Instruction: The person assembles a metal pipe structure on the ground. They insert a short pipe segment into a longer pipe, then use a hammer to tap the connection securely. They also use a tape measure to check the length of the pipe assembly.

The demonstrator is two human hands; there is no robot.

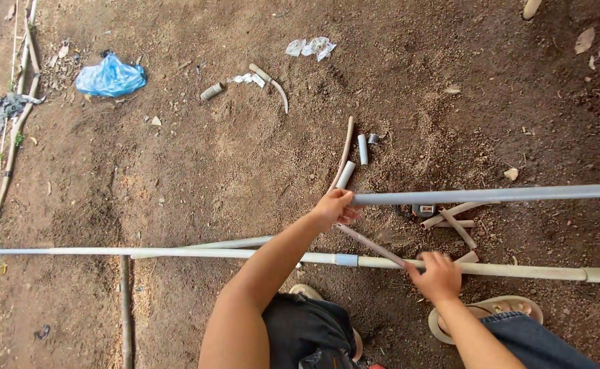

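Crouching over bare soil, the right hand (440, 275) presses closed on the long pale pipe (177, 253) lying across the ground. Beyond it, the left hand (333, 207) grips the end of a grey pipe (491, 195) held level; keeping both steady and aligned looks wise.

A grey pipe (484, 195) is held level above the dirt; a long pale pipe (245, 255) lies across the ground.

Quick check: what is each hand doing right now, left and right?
Left hand: closed around the end of the grey pipe.
Right hand: closed on the thin brown rod, over the long pipe on the ground.
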